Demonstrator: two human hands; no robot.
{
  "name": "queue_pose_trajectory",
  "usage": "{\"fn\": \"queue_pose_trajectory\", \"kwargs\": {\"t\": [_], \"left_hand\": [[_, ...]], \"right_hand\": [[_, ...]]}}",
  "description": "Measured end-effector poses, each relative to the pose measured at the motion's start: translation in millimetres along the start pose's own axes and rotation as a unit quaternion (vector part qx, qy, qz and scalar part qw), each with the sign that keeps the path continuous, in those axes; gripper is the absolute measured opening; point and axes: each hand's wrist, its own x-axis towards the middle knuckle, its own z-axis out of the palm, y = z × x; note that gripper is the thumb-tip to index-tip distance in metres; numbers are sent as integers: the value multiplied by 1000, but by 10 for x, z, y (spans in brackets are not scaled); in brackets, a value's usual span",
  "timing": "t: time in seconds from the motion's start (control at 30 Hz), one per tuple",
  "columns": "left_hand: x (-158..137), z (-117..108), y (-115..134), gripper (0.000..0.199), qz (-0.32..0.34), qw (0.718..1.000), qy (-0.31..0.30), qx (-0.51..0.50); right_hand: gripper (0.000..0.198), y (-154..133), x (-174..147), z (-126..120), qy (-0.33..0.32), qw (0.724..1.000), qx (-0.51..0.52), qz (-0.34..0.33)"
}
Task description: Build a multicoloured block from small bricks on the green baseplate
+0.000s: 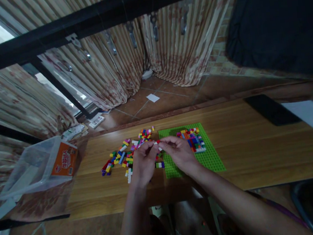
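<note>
My left hand point(143, 163) and my right hand point(180, 154) meet above the left edge of a green baseplate point(212, 160). Their fingertips pinch small toy bricks point(159, 147), white with some red; which fingers grip which piece is too small to tell. A built-up block of multicoloured bricks point(200, 143) sits on the baseplate, partly hidden by my right hand. Left of the baseplate lies a scattered pile of loose bricks point(122, 157), and my left hand covers part of it.
A wooden table point(248, 153) carries everything, with a black flat slab point(272, 109) and white paper point(311, 115) at its right. Off the left end stands a clear plastic bin point(36, 166) with an orange label. Curtains point(118, 62) and a dark rail hang beyond.
</note>
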Motion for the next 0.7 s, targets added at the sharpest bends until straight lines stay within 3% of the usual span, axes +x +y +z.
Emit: {"fn": "queue_pose_trajectory", "kwargs": {"t": [0.4, 0.7], "left_hand": [[-12, 24, -6, 19, -6, 996, -21, -91], [-16, 17, -13, 22, 43, 999, -26, 14]], "right_hand": [[21, -136, -3, -26, 10, 999, 22, 38], [23, -187, 28, -79, 40, 999, -14, 16]]}}
